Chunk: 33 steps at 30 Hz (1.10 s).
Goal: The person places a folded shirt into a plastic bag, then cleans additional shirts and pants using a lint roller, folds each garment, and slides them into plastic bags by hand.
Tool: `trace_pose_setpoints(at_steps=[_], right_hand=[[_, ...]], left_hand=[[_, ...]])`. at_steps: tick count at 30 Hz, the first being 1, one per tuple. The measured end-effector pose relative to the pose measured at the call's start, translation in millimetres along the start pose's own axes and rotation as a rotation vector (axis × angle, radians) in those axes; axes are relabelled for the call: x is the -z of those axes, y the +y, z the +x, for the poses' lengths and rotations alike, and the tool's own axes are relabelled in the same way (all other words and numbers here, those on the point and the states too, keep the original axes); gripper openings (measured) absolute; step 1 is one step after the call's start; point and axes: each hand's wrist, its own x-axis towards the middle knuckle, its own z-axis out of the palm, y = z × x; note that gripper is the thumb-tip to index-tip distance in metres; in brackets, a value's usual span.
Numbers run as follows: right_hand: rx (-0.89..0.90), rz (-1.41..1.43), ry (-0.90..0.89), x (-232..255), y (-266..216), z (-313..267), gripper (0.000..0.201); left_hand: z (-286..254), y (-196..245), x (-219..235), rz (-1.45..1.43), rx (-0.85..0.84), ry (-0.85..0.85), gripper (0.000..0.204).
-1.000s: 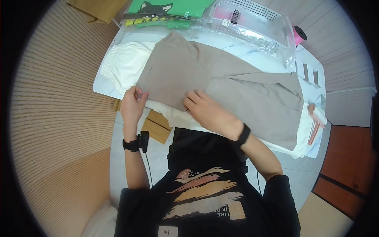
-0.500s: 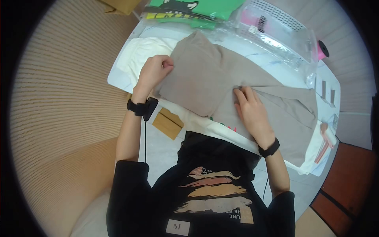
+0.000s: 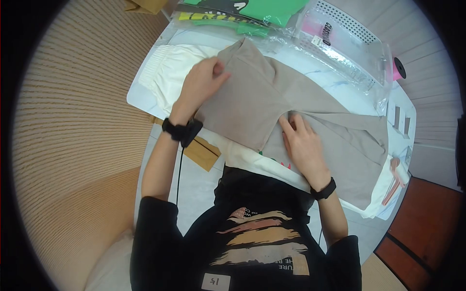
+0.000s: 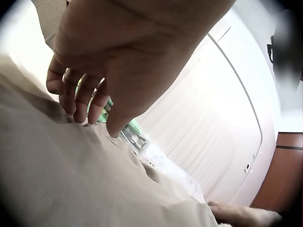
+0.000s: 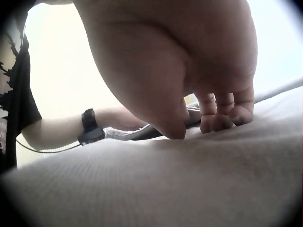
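Basically, we've got grey cloth [image 3: 247,92] mid-desk [image 3: 335,85] over white cloth [image 3: 170,68], prob. spread wide so it lies flat. L hand [image 3: 199,85], released, fingers loosely bent, is near its 10 o'clock edge. R hand [image 3: 306,148] rests fingertips nr. centre, maybe steadying it; pinching or not, we can't tell.

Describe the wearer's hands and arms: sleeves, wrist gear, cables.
Both the left hand and right hand are bare, no gloves or rings visible. Black short sleeves, forearms uncovered. A black band on each wrist: left band carries a boxy black module with a thin dark cable. No readable markings on either band.
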Motion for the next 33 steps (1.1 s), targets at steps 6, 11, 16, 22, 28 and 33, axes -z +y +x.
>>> trace_pose_setpoints(at_steps=[6,11,16,22,28,33], right_hand=[[-0.168,0.482,-0.057,7,-7,-1,0.032],[-0.449,0.787,-0.024,-11,-21,5,0.030],[-0.492,0.648,0.021,-17,-20,9,0.023],[-0.440,0.613,0.152,-31,-20,4,0.015],[-0.458,0.616,0.081,-28,-23,-3,0.015],[-0.347,0.575,0.040,-13,-12,-11,0.013]], left_hand=[[81,15,-25,0.028,0.123,-0.017,0.035],[104,-4,-49,0.309,0.043,-0.005,0.044],[110,-13,-48,0.313,0.026,-0.012,0.043],[117,-10,-46,0.141,-0.308,0.069,0.025],[132,-40,-52,0.132,-0.374,-0.035,0.020],[126,-8,-46,0.207,0.010,-0.180,0.022]])
